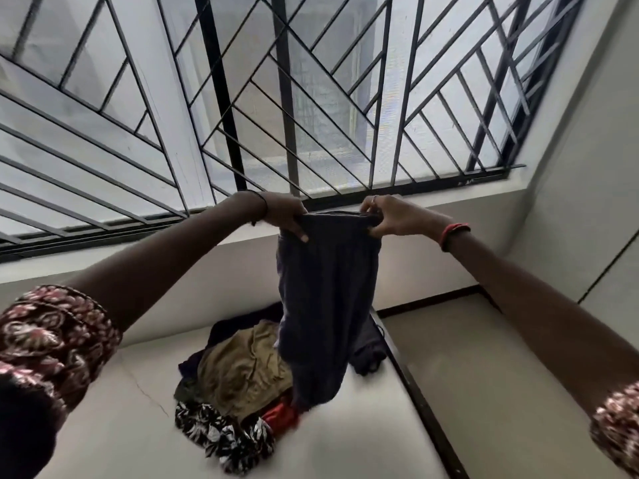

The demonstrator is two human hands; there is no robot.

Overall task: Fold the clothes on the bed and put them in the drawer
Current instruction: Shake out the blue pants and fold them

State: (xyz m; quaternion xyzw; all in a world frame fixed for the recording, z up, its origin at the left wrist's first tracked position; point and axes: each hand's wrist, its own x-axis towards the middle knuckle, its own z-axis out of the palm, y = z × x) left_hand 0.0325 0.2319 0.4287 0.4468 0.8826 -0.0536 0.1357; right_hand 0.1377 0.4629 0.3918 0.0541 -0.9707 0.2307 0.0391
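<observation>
A wide window with pale, frosted-looking panes fills the upper half of the view. Behind the panes is a dark metal grille of upright bars crossed by many slanted ones. A white window frame upright runs down on the left, and a dark bottom track runs along the sill. Below it lies a plain off-white wall, which meets a second pale wall at the right corner. A dark skirting strip edges the grey floor. At far right a pale panel shows a thin dark seam.
</observation>
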